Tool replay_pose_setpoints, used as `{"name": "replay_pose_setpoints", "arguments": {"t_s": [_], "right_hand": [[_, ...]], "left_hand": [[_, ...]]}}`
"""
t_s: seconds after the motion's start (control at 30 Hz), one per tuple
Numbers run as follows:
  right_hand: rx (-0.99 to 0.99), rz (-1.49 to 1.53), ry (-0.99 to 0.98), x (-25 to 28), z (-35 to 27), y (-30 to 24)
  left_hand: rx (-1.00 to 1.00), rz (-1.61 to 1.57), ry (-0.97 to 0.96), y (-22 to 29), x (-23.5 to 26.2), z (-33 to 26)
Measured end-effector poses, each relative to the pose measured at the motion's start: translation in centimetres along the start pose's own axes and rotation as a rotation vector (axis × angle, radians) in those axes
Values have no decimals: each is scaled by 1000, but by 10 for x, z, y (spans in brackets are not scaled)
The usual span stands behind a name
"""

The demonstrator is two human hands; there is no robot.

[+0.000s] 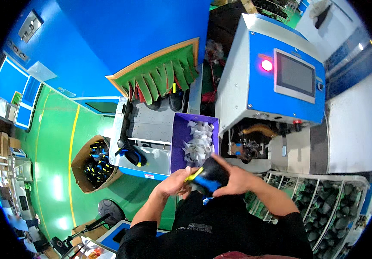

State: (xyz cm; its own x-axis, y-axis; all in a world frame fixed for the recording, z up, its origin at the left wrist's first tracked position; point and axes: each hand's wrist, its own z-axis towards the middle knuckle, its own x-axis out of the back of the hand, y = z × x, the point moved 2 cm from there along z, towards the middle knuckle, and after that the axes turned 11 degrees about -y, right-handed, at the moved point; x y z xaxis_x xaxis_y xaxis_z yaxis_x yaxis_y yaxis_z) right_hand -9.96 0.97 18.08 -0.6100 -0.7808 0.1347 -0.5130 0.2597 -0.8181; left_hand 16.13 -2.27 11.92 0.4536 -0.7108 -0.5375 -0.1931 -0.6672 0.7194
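Closest to the camera, both hands clasp a black shoe (207, 177) with blue and yellow trim before the chest: left hand (175, 183) at its heel, right hand (233, 179) over its toe. A loosened grip could drop it beside the purple box (178, 142) of white paper stuffing.

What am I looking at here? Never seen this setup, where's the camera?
The camera sits on a person's head and looks down through a fisheye lens, so straight edges bend. Both forearms come in from below. The left hand and right hand together hold a black shoe with blue and yellow trim. Ahead is a purple box of white paper pieces, beside a blue and white machine with a screen and a lit red lamp. A cardboard box of shoes stands on the green floor to the left; a wire rack of dark shoes stands at right.
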Motion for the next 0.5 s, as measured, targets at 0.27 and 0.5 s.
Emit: {"name": "replay_pose_setpoints", "arguments": {"t_s": [0.27, 0.5], "right_hand": [[276, 1607, 53, -42, -64, 155], [327, 1602, 606, -69, -122, 200]], "left_hand": [[-201, 367, -247, -31, -72, 112], [-66, 400, -390, -34, -131, 139]]}}
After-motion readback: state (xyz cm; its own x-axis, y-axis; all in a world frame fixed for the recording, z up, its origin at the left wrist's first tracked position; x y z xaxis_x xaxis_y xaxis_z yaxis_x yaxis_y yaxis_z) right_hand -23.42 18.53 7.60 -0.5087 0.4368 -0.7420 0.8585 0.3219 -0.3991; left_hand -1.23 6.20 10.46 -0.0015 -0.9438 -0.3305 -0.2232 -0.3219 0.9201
